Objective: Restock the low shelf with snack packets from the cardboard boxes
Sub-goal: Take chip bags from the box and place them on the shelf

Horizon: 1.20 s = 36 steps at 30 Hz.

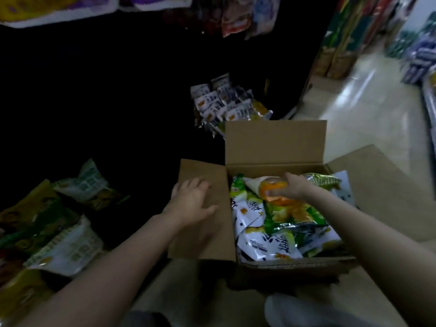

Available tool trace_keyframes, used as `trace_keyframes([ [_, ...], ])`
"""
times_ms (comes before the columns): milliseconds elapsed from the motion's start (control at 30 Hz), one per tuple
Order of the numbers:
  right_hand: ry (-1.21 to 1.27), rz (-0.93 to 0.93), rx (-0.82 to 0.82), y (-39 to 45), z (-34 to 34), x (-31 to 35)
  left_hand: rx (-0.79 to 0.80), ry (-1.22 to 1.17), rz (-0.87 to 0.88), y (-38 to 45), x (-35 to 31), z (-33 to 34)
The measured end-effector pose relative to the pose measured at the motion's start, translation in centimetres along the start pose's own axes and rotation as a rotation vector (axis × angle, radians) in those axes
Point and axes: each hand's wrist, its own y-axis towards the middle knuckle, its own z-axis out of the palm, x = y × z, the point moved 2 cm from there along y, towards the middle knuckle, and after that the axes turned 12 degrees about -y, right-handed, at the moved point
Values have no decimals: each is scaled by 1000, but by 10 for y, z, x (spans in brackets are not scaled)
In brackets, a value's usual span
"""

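Brown corrugated cardboard makes up the open box (278, 147) at the centre right of the frame, its flaps folded outward and its inside heaped with glossy white, green and orange snack packets (283, 227). The right hand (291, 188) reaches into the upper part of the box with its fingers curled round an orange and white snack packet (269, 188), which sits just above the heap. The left hand (192, 204) lies palm down on the box's left flap (203, 232), fingers spread and nearly straight, holding nothing.

The low shelf (94, 114) fills the dark left and middle of the frame, and little of its surface can be made out. A cluster of white and dark blue packets (224, 102) stands on it just above the box's far flap. At the lower left lie more green, yellow and white packets (63, 246), loosely piled. Blurred hanging packets (236, 17) show along the top edge. A pale shiny tiled floor (368, 95) runs up the right side, past blurred stacked goods (422, 57).
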Motion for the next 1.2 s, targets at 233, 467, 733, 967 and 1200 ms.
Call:
trace_keyframes([
  [233,161,206,-119,38,34,3,86,-179,-126,41,-7,29],
  [467,117,332,-9,65,31,-11,185,-232,-148,54,-6,55],
  [733,247,139,-114,33,17,-4,114,-368,-165,49,2,41],
  [967,121,-498,-324,-51,-8,108,-299,-1565,-251,24,16,-28],
  [1200,608,-689,58,-46,25,229,-423,-1511,-219,-43,141,-61],
])
